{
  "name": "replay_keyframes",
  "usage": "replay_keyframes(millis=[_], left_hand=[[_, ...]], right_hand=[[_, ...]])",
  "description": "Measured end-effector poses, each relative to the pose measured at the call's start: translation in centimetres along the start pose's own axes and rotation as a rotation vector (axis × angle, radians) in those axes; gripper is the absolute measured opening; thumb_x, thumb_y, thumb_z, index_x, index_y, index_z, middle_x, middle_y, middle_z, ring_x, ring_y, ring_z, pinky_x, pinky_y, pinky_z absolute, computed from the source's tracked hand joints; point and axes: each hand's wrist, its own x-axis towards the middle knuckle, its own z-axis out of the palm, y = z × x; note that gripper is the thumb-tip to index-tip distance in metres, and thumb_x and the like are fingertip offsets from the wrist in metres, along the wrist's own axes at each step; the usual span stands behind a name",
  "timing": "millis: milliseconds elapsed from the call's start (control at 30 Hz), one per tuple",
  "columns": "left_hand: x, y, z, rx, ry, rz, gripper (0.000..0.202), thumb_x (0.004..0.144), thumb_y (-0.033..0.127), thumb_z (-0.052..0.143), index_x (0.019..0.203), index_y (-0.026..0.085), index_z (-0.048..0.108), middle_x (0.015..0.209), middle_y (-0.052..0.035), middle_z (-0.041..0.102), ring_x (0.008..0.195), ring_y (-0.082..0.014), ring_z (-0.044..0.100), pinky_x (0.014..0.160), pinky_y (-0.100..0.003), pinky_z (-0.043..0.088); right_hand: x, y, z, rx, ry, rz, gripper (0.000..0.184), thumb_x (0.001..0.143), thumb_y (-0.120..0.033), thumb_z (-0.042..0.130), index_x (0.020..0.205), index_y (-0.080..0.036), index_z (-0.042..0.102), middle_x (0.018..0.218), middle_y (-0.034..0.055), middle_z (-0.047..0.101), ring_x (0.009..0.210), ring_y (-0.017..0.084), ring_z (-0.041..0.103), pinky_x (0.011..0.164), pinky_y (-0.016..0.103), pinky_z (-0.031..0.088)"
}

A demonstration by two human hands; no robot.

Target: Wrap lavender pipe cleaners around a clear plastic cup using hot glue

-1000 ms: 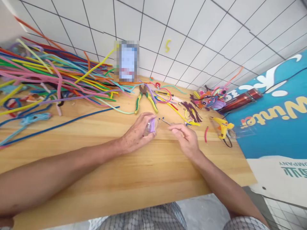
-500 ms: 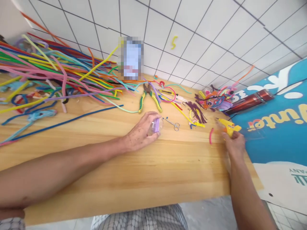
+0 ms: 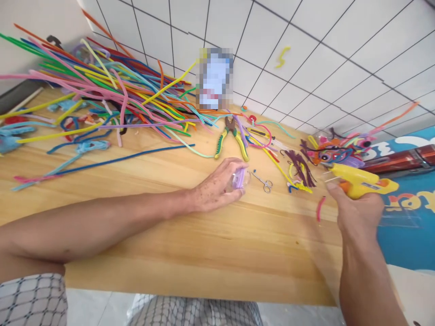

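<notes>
Left hand (image 3: 215,186) is cupping a purple piece (image 3: 239,178) at frame centre. Well apart, at frame right, the right hand (image 3: 360,215) is gripping a glue gun (image 3: 365,181), nozzle (image 3: 331,168) pointing left toward it.

Board (image 3: 401,244), blue: upside-down lettering (image 3: 406,202), cut by the frame edge, ending "ter". Glue gun (image 3: 356,179): label (image 3: 372,186), too small to read. Phone (image 3: 215,79): blurred, unreadable.

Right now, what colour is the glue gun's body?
Yellow: the glue gun in the right hand shows best in the head view.
</notes>
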Motion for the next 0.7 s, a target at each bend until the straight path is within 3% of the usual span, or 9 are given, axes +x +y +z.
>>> replay_keyframes(millis=[33, 100, 233, 333, 500, 700], left_hand=[[0.0, 0.0, 0.0, -0.008, 0.004, -0.005, 0.057, 0.1, 0.032, 0.065, 0.153, 0.022, 0.045, 0.154, -0.0207, 0.053, 0.153, -0.0345, 0.051, 0.13, -0.06, 0.046], [0.0, 0.1, 0.0, -0.03, 0.014, -0.023, 0.058, 0.1, 0.032, 0.066, 0.153, 0.022, 0.046, 0.154, -0.0202, 0.054, 0.151, -0.0348, 0.052, 0.129, -0.059, 0.048], [0.1, 0.4, -0.1, -0.058, 0.03, -0.06, 0.059, 0.097, 0.032, 0.069, 0.152, 0.024, 0.05, 0.153, -0.0187, 0.057, 0.15, -0.036, 0.053, 0.127, -0.059, 0.049], [0.2, 0.5, -0.1, -0.064, 0.025, -0.06, 0.06, 0.096, 0.032, 0.069, 0.152, 0.023, 0.05, 0.153, -0.0189, 0.058, 0.15, -0.0367, 0.053, 0.127, -0.06, 0.049], [0.3, 0.4, 0.1, -0.038, 0.014, -0.032, 0.059, 0.098, 0.031, 0.065, 0.153, 0.02, 0.047, 0.155, -0.0205, 0.056, 0.153, -0.0351, 0.051, 0.128, -0.058, 0.048], [0.3, 0.5, 0.0, -0.054, 0.019, -0.036, 0.059, 0.098, 0.033, 0.065, 0.153, 0.021, 0.048, 0.155, -0.0202, 0.058, 0.152, -0.0374, 0.052, 0.129, -0.062, 0.045]], right_hand=[[-0.6, -2.0, 1.0, 0.003, -0.023, 0.072, 0.027, 0.072, -0.039, 0.095, 0.078, -0.024, 0.073, 0.074, 0.0057, 0.072, 0.063, 0.025, 0.068, 0.056, 0.04, 0.054], [-1.7, -5.8, 2.8, 0.042, -0.08, 0.062, 0.031, 0.07, -0.043, 0.096, 0.079, -0.022, 0.075, 0.077, 0.0064, 0.075, 0.067, 0.026, 0.071, 0.058, 0.04, 0.059], [-3.0, -10.0, 5.3, 0.09, -0.192, -0.24, 0.031, 0.073, -0.044, 0.092, 0.087, -0.024, 0.073, 0.081, 0.0014, 0.075, 0.066, 0.021, 0.071, 0.059, 0.034, 0.061], [-3.6, -10.4, 6.4, 0.085, -0.228, -0.358, 0.022, 0.079, -0.039, 0.086, 0.086, -0.025, 0.071, 0.077, 0.0002, 0.072, 0.062, 0.018, 0.067, 0.056, 0.031, 0.056], [-4.6, -9.7, 7.1, 0.104, -0.236, -0.394, 0.017, 0.078, -0.027, 0.083, 0.09, -0.024, 0.072, 0.08, 0.0008, 0.072, 0.064, 0.018, 0.064, 0.056, 0.031, 0.052], [-5.0, -9.1, 7.5, 0.059, -0.21, -0.454, 0.017, 0.078, -0.029, 0.082, 0.089, -0.025, 0.07, 0.081, 0.0016, 0.072, 0.07, 0.022, 0.067, 0.065, 0.037, 0.056]])
